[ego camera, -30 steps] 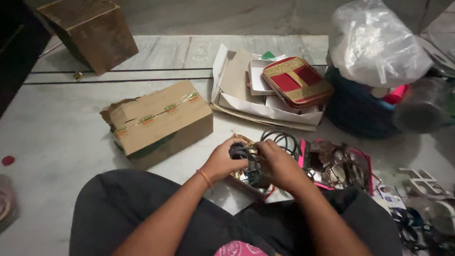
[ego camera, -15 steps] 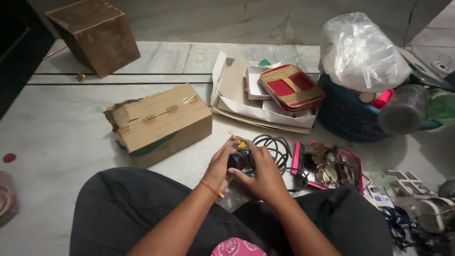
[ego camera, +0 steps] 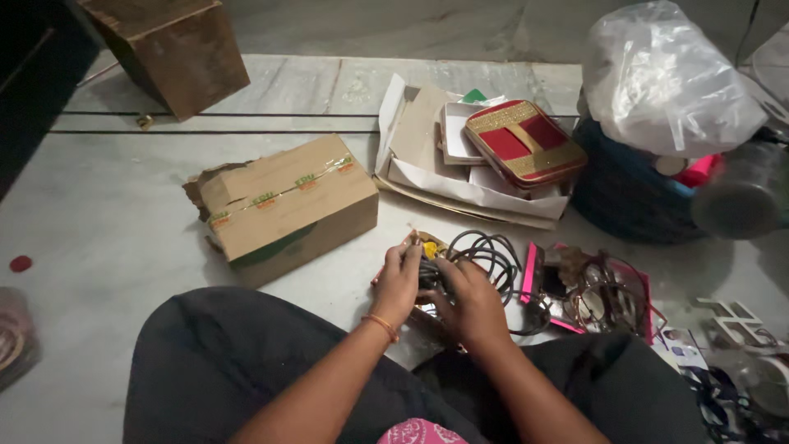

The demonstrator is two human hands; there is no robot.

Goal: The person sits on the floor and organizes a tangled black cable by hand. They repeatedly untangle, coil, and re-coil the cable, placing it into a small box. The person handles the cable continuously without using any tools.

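The black cable bundle [ego camera: 472, 255] lies on the floor just before my knees; it looks light, soft and springy, so I think better to grip it at the gathered end. My left hand [ego camera: 400, 284] and right hand [ego camera: 470, 300] fingers curl around that end, coils spill to right, near the pink tray [ego camera: 534, 275] w/ bangles.

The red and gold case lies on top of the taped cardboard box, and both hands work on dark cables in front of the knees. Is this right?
Not quite. In the head view the red and gold case lies on the white open box, beside the taped cardboard box. Both the left hand and right hand do work on the dark cables.
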